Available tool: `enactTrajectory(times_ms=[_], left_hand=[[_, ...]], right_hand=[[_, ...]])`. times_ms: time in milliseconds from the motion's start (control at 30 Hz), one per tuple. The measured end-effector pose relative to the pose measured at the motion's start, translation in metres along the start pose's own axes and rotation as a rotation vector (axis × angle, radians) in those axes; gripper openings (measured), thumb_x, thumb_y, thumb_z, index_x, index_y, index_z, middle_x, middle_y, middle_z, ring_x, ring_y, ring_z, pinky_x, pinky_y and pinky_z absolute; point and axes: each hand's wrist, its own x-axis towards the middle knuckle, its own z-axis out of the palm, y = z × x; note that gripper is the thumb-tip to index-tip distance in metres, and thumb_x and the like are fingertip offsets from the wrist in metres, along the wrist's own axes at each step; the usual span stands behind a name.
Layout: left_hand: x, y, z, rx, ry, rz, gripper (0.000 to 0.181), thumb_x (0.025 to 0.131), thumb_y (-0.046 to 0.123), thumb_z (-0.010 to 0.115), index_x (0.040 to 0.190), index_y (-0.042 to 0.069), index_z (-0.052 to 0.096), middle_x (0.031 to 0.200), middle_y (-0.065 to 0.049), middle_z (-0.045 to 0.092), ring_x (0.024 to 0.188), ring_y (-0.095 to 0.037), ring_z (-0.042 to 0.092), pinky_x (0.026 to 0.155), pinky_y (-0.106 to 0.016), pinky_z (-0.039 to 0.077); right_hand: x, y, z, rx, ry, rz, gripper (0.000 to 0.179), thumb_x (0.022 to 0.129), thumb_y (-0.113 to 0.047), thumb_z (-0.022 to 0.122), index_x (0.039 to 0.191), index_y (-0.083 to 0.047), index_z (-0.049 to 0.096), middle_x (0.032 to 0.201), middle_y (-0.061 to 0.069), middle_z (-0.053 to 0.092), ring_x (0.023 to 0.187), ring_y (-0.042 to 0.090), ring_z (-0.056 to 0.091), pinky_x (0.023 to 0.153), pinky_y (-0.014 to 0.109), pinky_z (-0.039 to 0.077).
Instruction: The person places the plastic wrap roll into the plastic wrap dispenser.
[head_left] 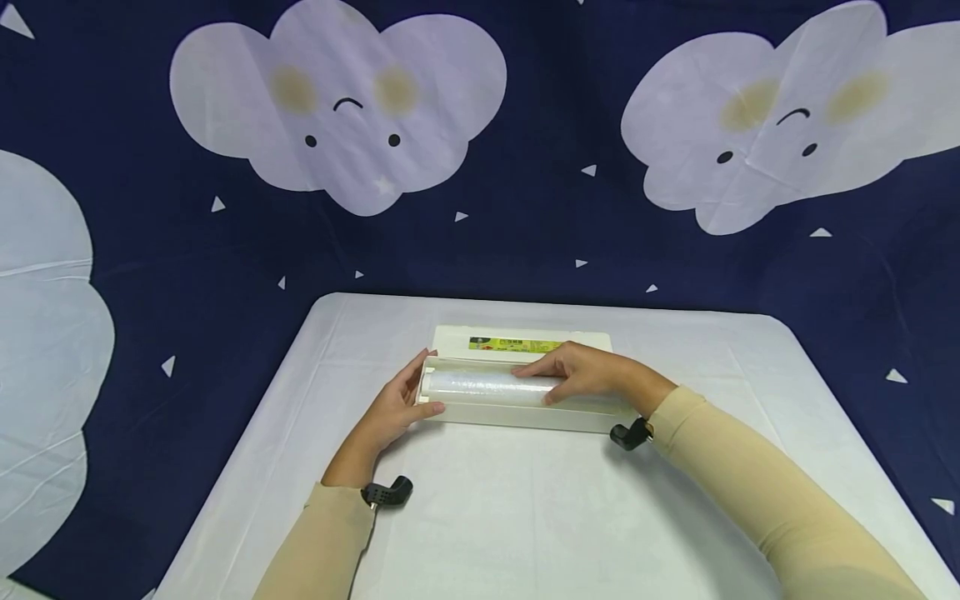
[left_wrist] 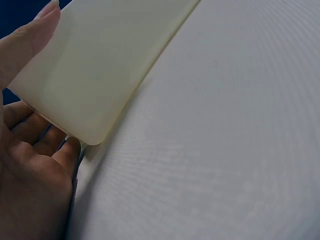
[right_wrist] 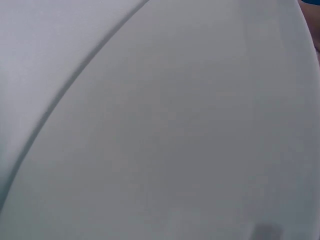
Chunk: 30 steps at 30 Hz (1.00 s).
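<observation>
A long white cling film box (head_left: pixel 517 417) lies across the table with its lid (head_left: pixel 450 340) folded back behind it. Inside sits a shiny roll of cling film (head_left: pixel 476 384). My left hand (head_left: pixel 390 408) holds the box's left end, thumb at the front and fingers round the far side; the left wrist view shows the thumb along the box wall (left_wrist: pixel 100 75). Over the right half of the roll, my right hand (head_left: pixel 592 371) reaches in, thumb on the near side and fingers on the far side. In the right wrist view the box wall (right_wrist: pixel 175 125) hides the fingers.
A yellow-green label (head_left: pixel 502 344) is stuck on the lid. The white-covered table (head_left: pixel 480 517) has rounded far corners. Behind it hangs a dark blue cloth (head_left: pixel 555 233) printed with clouds and small triangles.
</observation>
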Motion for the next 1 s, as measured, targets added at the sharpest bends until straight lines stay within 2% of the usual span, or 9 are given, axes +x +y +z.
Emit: enactTrajectory(times_ms=[233, 433, 833, 1000], left_hand=[[-0.0009, 0.0004, 0.0004, 0.008, 0.006, -0.003, 0.102, 0.087, -0.005, 0.083, 0.167, 0.002, 0.02, 0.171, -0.01, 0.026, 0.156, -0.026, 0.022, 0.117, -0.016, 0.026], [-0.0005, 0.0007, 0.0005, 0.011, 0.013, -0.003, 0.102, 0.087, -0.006, 0.083, 0.167, 0.002, 0.02, 0.171, -0.01, 0.026, 0.156, -0.024, 0.022, 0.117, -0.016, 0.026], [-0.0001, -0.0004, 0.001, 0.025, 0.004, 0.002, 0.102, 0.088, -0.004, 0.083, 0.168, 0.003, 0.02, 0.171, -0.008, 0.027, 0.156, -0.023, 0.022, 0.12, -0.023, 0.023], [0.0028, -0.0077, -0.0009, 0.021, 0.003, 0.003, 0.103, 0.087, -0.004, 0.084, 0.167, 0.002, 0.02, 0.171, -0.008, 0.027, 0.156, -0.024, 0.024, 0.118, -0.019, 0.026]], right_hand=[[-0.0013, -0.0003, 0.0013, -0.019, 0.004, 0.035, 0.066, 0.086, 0.001, 0.085, 0.146, -0.017, 0.065, 0.15, -0.006, 0.055, 0.142, 0.011, 0.046, 0.115, 0.028, 0.04], [-0.0012, -0.0007, 0.0016, -0.006, 0.009, 0.047, 0.065, 0.086, 0.003, 0.084, 0.145, -0.018, 0.066, 0.149, -0.005, 0.057, 0.141, 0.013, 0.048, 0.114, 0.029, 0.041], [-0.0029, 0.0039, 0.0003, -0.012, 0.016, 0.03, 0.065, 0.086, 0.005, 0.084, 0.145, -0.016, 0.066, 0.149, -0.005, 0.057, 0.141, 0.013, 0.048, 0.113, 0.03, 0.043], [-0.0047, 0.0021, 0.0012, -0.013, 0.036, 0.024, 0.065, 0.085, 0.005, 0.085, 0.144, -0.014, 0.066, 0.147, -0.004, 0.058, 0.139, 0.014, 0.051, 0.11, 0.029, 0.046]])
